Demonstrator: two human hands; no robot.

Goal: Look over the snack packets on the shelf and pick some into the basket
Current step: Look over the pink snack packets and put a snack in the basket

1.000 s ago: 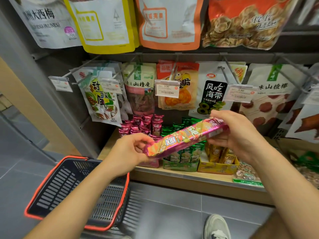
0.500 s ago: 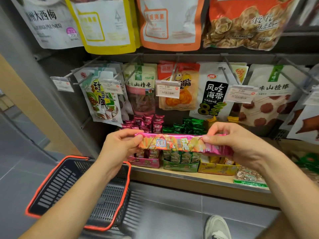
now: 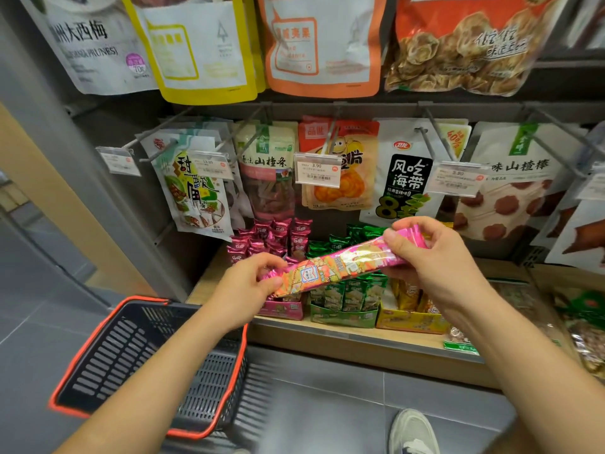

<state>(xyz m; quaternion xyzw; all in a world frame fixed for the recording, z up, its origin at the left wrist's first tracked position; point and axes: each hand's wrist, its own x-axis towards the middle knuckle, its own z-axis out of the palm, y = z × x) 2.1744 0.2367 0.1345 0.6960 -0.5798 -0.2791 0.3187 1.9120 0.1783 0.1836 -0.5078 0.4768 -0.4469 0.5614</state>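
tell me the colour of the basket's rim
Orange-red rim on the dark grey plastic basket, head view.

Floor [image 3: 327,404]: grey tiles, thin pale joints. Wall panel [image 3: 42,191]: tan, at far left. Upright post [image 3: 98,178]: grey metal, just beside it. Shelf [image 3: 360,352]: wood-toned ledge, dark back panel [image 3: 131,126] above.

The left forearm [image 3: 157,371] and right forearm [image 3: 523,348] rise bare from the lower corners of the view, converging. The left hand [image 3: 244,290] pinches the lower end of a long packet [image 3: 334,268] between thumb and curled fingers [image 3: 262,262]. The right hand [image 3: 438,270], held higher, grips the other end, its remaining digits probably curled beneath, hidden.
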